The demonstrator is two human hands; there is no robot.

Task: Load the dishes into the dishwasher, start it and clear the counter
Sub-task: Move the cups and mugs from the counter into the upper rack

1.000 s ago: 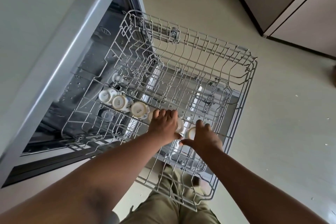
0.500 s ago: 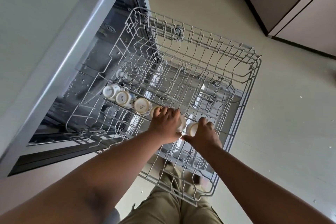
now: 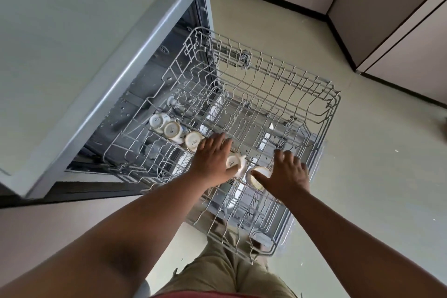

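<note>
Bright even daylight; wide-angle edge distortion; slight softness.

White cups (image 3: 192,141) with dark printed lettering on their bases sit just left of the left hand (image 3: 212,161). The wire rack (image 3: 278,94) beneath both hands is pale grey. The worktop (image 3: 72,31) is grey-green, the floor (image 3: 375,176) beige, the trousers (image 3: 217,271) khaki.

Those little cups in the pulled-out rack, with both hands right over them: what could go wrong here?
1. The cup under the right hand lies against its neighbour by the left hand; they could knock and chip.
2. The cups sit on thin wires of the rack; a badly seated one might tip or roll.
3. The rack is pulled far out over the floor, so a slipped cup may fall and break.
</note>
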